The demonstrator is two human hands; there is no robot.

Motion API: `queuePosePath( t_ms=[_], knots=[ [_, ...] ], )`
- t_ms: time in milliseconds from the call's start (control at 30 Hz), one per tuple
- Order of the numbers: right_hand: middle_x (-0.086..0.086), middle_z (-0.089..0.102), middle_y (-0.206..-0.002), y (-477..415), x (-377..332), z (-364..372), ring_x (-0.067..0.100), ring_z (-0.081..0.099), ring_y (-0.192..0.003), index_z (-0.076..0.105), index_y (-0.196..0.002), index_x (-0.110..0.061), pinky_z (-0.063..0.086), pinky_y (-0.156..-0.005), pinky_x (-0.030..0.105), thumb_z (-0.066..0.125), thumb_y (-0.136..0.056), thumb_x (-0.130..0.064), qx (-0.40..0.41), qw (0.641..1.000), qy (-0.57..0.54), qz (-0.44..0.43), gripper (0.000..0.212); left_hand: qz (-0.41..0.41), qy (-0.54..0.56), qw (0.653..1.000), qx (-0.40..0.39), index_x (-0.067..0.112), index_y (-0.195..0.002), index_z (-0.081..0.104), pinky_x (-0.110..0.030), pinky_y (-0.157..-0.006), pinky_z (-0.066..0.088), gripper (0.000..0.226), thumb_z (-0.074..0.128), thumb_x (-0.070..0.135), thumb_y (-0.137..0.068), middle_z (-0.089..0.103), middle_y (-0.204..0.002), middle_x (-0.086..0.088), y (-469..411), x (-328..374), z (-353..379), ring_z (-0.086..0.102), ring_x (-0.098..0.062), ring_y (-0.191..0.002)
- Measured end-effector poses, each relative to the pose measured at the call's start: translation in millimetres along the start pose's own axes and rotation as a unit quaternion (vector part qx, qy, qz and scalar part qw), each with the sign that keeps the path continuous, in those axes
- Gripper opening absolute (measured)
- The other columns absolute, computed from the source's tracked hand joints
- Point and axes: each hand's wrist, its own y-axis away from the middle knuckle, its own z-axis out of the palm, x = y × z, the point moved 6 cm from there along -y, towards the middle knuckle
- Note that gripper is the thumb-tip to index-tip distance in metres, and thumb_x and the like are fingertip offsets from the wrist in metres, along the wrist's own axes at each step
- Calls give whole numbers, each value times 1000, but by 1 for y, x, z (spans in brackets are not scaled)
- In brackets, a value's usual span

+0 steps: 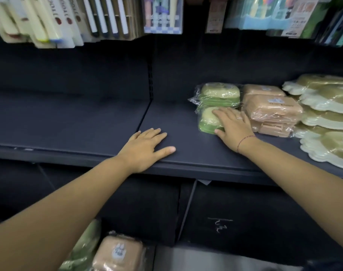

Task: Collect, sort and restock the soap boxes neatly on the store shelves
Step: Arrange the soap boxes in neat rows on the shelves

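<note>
On the dark shelf (88, 122) lie plastic-wrapped soap boxes. A green soap box (206, 122) sits near the front, and my right hand (233, 127) rests on top of it with straight fingers, thumb at its front edge. Behind it stands a second green box (218, 94). To the right is a stack of tan soap boxes (272, 108). My left hand (147, 147) lies flat on the bare shelf, left of the green box and apart from it. At the bottom, below the shelf, lie a tan soap box (118, 253) and a green one (84, 243).
Pale green scalloped trays (326, 116) are stacked at the far right of the shelf. Packaged pens and stationery (69, 18) hang above. The shelf's left part is bare. A lower dark shelf (244, 222) runs beneath.
</note>
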Motion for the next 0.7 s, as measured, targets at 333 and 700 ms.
queuePosePath(
  t_ms=[333, 700],
  knots=[
    [2, 51, -128, 175, -201, 69, 20, 48, -116, 52, -131, -15, 37, -103, 30, 45, -86, -41, -110, 926, -222, -285, 53, 143, -53, 967, 203, 15, -94, 68, -32, -83, 45, 39, 50, 51, -94, 64, -97, 3, 168, -91, 19, 58, -18, -87],
    [-1, 10, -156, 228, -243, 253, 23, 13, -141, 4, -153, -33, 16, -115, 36, 69, -72, -62, -292, 941, -168, -24, 108, -108, -96, 960, -241, 28, -156, -4, -42, -119, 7, 129, 69, 77, -61, 7, -162, -2, 187, -221, 133, 8, -26, -149]
  ],
)
